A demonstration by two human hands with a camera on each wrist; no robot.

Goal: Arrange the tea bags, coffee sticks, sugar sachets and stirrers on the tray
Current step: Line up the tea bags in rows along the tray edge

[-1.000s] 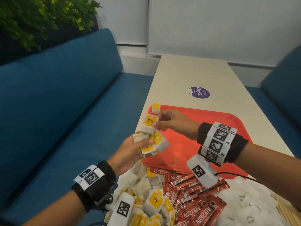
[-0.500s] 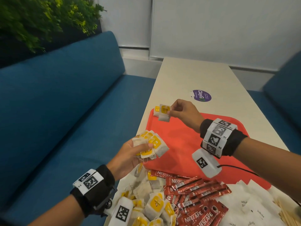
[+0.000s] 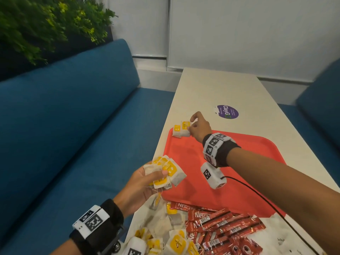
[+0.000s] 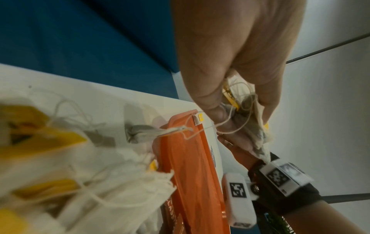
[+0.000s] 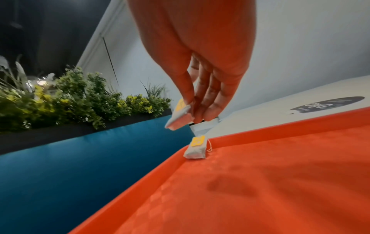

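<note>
Right hand point(image 3: 199, 127) pinches a white paper tea bag with yellow tag point(image 5: 180, 116) above the red plastic tray's point(image 3: 257, 144) far-left corner — left hand point(image 3: 141, 184) clutches a tea-bag bunch point(image 3: 166, 172).

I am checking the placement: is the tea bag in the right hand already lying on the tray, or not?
Not yet. The right hand pinches the tea bag in the air above the tray corner, where another tea bag lies.
</note>
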